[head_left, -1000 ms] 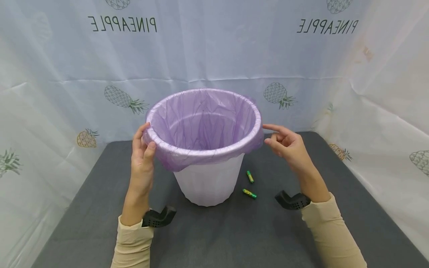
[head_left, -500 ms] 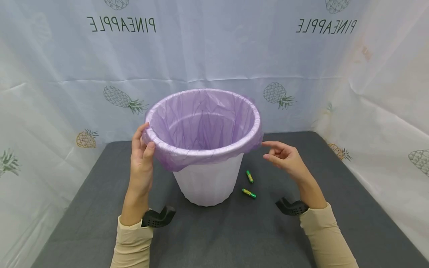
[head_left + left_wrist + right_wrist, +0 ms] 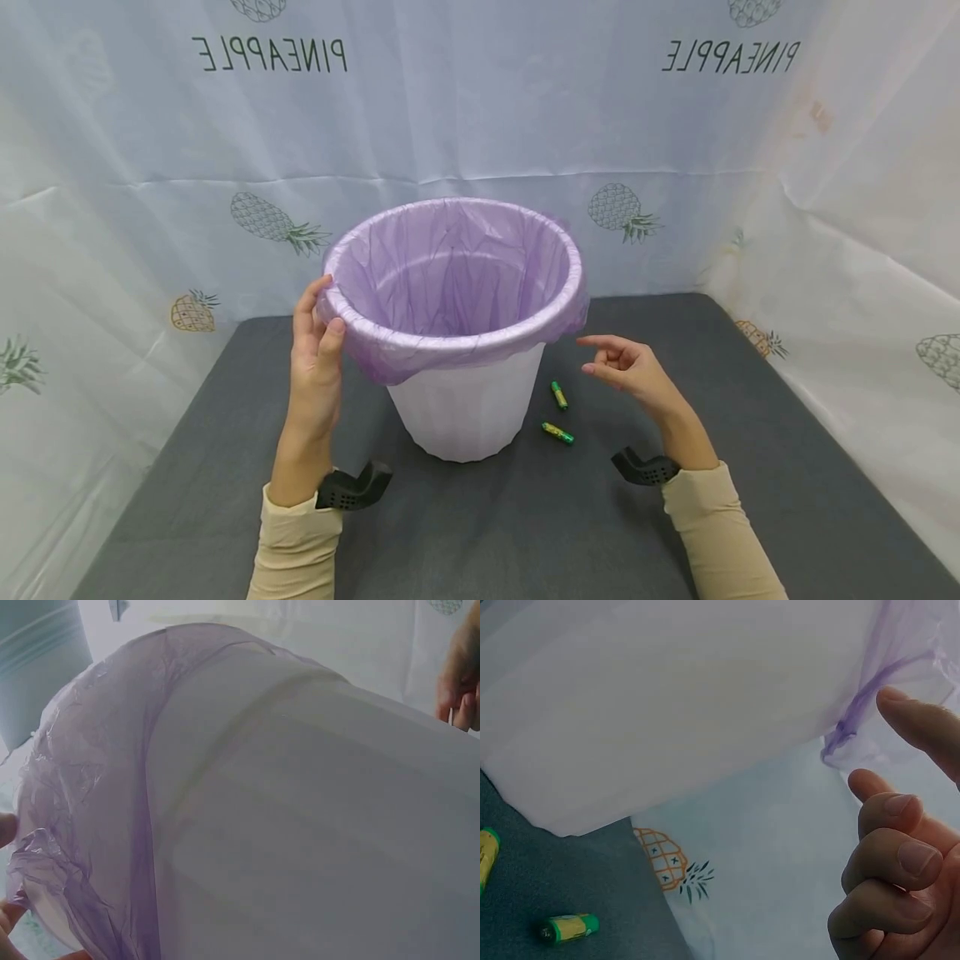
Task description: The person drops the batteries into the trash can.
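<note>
A white plastic bin [image 3: 467,408] stands on the grey mat, lined with a purple bag [image 3: 450,275] folded over its rim. My left hand [image 3: 321,321] grips the bag-covered rim on the left, thumb on the near side and fingers on the outer side. The left wrist view shows the bag [image 3: 90,825] bunched against the bin wall [image 3: 315,825]. My right hand [image 3: 609,357] hovers just right of the bin below the rim, index finger out, the others loosely curled, holding nothing. Two green-and-yellow batteries [image 3: 559,395] [image 3: 558,432] lie on the mat below it, also seen as batteries [image 3: 570,928] in the right wrist view.
The dark grey mat [image 3: 525,517] covers the table. A pale sheet with pineapple prints [image 3: 480,125] hangs behind and along both sides. Black camera mounts sit on my left wrist [image 3: 352,490] and right wrist [image 3: 643,468].
My right hand has dropped from the bin's right rim and drawn down and slightly left, now hovering off the bag. The left hand and the bin have stayed put.
</note>
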The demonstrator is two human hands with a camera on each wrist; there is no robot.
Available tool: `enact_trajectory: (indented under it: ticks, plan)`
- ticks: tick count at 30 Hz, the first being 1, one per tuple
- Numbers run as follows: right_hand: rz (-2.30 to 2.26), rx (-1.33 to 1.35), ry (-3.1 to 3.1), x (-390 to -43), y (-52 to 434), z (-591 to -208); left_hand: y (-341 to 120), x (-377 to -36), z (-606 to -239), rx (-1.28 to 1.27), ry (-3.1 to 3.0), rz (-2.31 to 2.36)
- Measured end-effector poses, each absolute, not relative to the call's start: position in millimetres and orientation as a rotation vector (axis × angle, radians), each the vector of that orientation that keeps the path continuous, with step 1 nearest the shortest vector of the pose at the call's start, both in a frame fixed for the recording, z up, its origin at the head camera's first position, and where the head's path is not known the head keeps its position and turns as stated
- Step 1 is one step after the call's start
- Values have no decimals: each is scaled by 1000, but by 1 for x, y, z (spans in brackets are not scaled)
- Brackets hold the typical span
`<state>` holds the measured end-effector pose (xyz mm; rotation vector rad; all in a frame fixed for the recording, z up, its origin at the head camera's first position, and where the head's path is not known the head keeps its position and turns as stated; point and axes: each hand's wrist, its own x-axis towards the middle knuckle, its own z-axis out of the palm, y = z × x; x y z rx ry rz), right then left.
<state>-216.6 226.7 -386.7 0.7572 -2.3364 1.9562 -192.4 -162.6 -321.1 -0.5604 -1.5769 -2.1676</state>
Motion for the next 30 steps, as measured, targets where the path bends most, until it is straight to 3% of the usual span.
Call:
enact_trajectory:
  ticks: [30]
  plan:
    - [1848, 560, -2599, -239, 232, -429, -163, -191, -320, -600, -1588, -2163]
